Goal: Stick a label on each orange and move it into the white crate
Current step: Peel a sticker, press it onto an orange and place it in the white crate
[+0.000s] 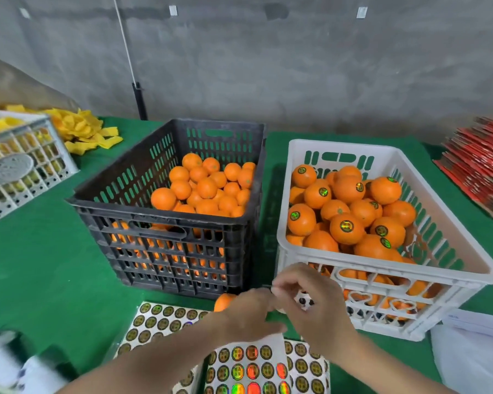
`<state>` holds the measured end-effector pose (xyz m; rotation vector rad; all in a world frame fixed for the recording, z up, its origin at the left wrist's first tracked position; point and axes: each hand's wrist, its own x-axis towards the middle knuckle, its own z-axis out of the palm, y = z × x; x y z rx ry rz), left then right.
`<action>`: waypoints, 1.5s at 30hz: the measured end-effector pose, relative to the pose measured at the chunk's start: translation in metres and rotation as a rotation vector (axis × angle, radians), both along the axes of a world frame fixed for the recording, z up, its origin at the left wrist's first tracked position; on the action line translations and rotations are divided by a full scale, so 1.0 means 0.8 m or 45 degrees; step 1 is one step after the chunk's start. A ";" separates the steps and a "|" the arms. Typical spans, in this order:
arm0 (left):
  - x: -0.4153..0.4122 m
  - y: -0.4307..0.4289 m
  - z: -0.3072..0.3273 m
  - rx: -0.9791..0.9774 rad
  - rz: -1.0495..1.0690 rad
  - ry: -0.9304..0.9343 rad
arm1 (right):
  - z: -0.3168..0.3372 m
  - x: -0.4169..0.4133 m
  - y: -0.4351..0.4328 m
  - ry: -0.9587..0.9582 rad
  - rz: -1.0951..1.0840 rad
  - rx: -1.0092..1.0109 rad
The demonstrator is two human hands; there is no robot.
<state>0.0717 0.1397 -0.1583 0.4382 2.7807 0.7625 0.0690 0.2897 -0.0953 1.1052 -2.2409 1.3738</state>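
Note:
My left hand (246,312) grips one orange (223,302) just in front of the black crate (165,223), which is filled with unlabelled oranges (205,189). My right hand (313,304) is beside it, with thumb and forefinger pinched over the held orange on what looks like a small label; motion blur hides the detail. To the right stands the white crate (296,155), holding several oranges with round labels (346,227). Sheets of round holographic labels (248,368) lie under my forearms.
The crates stand on a green cloth-covered table (40,265). A grey-white lattice crate (20,163) and yellow foam sleeves (83,132) are at the back left. Red flat cartons (481,163) are stacked at the right. White paper (473,351) lies at the near right.

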 end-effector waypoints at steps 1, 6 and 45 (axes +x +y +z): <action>0.003 -0.007 0.019 0.126 -0.002 0.184 | 0.019 -0.004 -0.007 0.034 0.008 -0.062; 0.004 -0.083 0.124 0.438 0.083 0.863 | 0.081 -0.047 -0.058 0.146 0.027 -0.196; -0.119 -0.168 0.233 1.957 0.662 -0.529 | 0.100 -0.109 -0.123 -0.313 0.017 -0.318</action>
